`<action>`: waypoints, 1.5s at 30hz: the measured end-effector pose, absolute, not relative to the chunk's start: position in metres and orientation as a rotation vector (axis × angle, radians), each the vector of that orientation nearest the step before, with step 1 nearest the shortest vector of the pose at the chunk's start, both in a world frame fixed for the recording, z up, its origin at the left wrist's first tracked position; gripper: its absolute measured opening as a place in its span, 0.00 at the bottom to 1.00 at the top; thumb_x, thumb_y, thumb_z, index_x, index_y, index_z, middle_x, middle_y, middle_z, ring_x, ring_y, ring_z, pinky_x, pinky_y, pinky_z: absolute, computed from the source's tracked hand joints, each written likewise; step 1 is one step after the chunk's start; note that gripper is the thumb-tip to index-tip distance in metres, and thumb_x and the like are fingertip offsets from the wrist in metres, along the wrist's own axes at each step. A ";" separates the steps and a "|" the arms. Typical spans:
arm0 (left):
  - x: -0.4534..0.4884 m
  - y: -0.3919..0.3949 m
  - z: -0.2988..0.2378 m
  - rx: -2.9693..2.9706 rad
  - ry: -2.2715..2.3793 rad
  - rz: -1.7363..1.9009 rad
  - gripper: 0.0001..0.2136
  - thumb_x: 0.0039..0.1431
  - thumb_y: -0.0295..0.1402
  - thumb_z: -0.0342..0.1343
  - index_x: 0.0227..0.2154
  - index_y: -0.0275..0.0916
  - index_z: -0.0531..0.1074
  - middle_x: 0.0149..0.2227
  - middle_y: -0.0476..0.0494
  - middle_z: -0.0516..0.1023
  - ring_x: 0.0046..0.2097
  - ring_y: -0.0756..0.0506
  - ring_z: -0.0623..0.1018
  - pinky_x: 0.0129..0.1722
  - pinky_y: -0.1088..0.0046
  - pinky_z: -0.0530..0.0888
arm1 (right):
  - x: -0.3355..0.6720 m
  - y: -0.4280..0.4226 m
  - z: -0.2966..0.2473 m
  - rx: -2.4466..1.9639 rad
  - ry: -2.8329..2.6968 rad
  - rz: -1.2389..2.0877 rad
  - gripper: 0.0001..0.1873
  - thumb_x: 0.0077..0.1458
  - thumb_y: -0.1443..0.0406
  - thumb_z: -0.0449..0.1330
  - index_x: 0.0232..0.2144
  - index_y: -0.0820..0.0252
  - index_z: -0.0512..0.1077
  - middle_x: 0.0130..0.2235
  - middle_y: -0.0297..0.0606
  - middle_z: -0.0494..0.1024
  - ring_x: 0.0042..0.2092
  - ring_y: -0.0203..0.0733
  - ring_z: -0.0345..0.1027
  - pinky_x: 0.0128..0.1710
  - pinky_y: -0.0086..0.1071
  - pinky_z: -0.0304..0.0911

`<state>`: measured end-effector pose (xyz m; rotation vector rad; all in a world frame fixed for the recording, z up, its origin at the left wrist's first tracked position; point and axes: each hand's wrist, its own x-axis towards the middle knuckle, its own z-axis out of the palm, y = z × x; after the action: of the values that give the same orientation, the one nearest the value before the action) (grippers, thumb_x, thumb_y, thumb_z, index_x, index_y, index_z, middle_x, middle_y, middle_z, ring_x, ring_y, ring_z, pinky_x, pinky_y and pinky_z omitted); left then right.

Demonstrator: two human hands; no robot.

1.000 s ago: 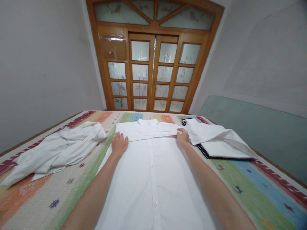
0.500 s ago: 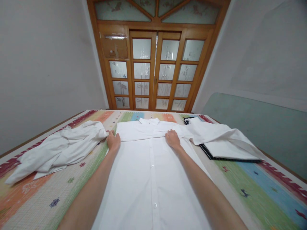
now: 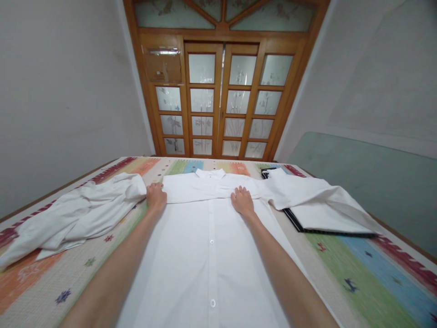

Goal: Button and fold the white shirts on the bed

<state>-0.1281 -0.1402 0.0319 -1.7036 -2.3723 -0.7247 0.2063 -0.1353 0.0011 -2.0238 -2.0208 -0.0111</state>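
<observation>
White, collared, button-front cloth shirt (image 3: 184, 255) lies flat, one sleeve (image 3: 198, 193) folded across. Right hand (image 3: 242, 200) rests palm-down, unclenched. Left hand (image 3: 156, 197) curls beside sleeve; grip cannot be determined.

White shirt (image 3: 191, 246) spread flat on the patterned cloth (image 3: 341, 262), button side up! Collar (image 3: 210, 173) at the far end, sleeve (image 3: 201, 193) folded straight across the chest, round buttons (image 3: 212, 242) down the middle, lower end running out of view.
</observation>
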 end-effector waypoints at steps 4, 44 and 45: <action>-0.110 -0.115 0.038 -1.907 -2.258 -0.594 0.19 0.60 0.26 0.41 0.49 0.35 0.71 0.54 0.38 0.72 0.59 0.42 0.66 0.60 0.65 0.60 | 0.206 -0.135 0.001 -2.030 -2.021 -0.013 0.28 0.64 0.62 0.42 0.60 0.73 0.59 0.64 0.54 0.56 0.66 0.54 0.45 0.63 0.44 0.39; -0.041 -0.138 0.011 -2.503 -1.970 -0.066 0.34 0.64 0.51 0.32 0.66 0.34 0.46 0.69 0.38 0.44 0.68 0.34 0.44 0.64 0.48 0.44 | 0.204 -0.141 0.007 -2.175 -1.881 0.074 0.33 0.64 0.56 0.41 0.64 0.72 0.53 0.67 0.51 0.49 0.67 0.58 0.36 0.64 0.48 0.32; -0.043 -0.140 0.012 -2.531 -1.935 -0.069 0.34 0.64 0.51 0.32 0.66 0.36 0.47 0.69 0.39 0.44 0.68 0.34 0.44 0.64 0.49 0.44 | 0.204 -0.141 0.007 -2.169 -1.901 0.067 0.33 0.64 0.57 0.41 0.64 0.72 0.53 0.67 0.52 0.49 0.67 0.57 0.36 0.64 0.48 0.32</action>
<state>-0.0435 -0.1401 0.0121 -2.5313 -1.9346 -0.0688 0.2037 -0.1410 0.0073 -2.1691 -1.9012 0.0671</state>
